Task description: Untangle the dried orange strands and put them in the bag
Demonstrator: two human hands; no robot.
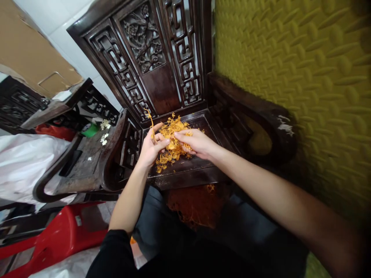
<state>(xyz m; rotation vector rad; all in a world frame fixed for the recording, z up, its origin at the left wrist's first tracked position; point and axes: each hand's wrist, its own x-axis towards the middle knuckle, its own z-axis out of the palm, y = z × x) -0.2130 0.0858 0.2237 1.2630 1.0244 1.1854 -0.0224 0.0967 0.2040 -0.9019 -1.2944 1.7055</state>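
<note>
A heap of orange-yellow curly plastic pieces [176,124] lies on the seat of a dark carved wooden chair [197,164]. At the left side of the heap, my left hand [150,148] is closed around a thin orange-yellow branched stem [151,119], which sticks up past the fingers. My right hand [199,143] reaches in from the right, its thumb and fingers pinched over the same kind of curly pieces. Both hands are close together above the heap. The fingers partly hide what lies between them, and I cannot tell whether one piece joins both hands.
Below the seat, a reddish container [194,204] holds more thin strands. To the left, another wooden chair [75,173] carries small cream flower-shaped pieces [104,139] and a green object [90,130]. A red plastic stool [65,231] stands lower left. A yellow textured mat [290,58] rises at right.
</note>
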